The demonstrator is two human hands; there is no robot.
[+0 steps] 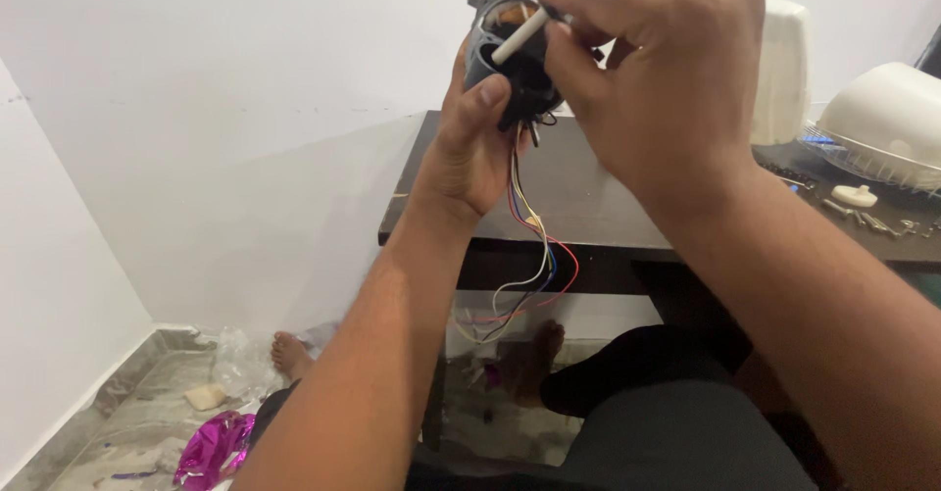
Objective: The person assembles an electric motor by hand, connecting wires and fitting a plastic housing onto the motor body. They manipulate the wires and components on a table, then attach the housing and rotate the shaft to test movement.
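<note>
Motor: small grey electric motor (510,50) with a dark winding core, held up in front of the white wall, above the near left corner of the dark table (578,197)
Left hand: left hand (469,148) grips the motor from below and behind, thumb pressed on its dark lower front, fingers wrapped round the back
Right hand: right hand (657,70) comes in from the right, fingers pinched narrow on a thin white stick-like tool (524,35)
Tool: slants down to the left, its lower end touching the motor's open face; its upper end is hidden under the fingers
Wires: bundle of coloured wires (534,266), red, blue, white, yellow and black, hangs from the underside of the motor and loops down past the table edge
Table: on its right part lie a white domed cover (882,109) on a clear ribbed plastic piece (863,163), a small white knob (855,195) and a scatter of screws (882,221); a white housing (784,70) stands behind the right hand
Floor: bare feet, clear plastic wrap (240,359) and a shiny pink foil scrap (211,447) on the grey tiles
Lap: dark clothing fills the lower right
</note>
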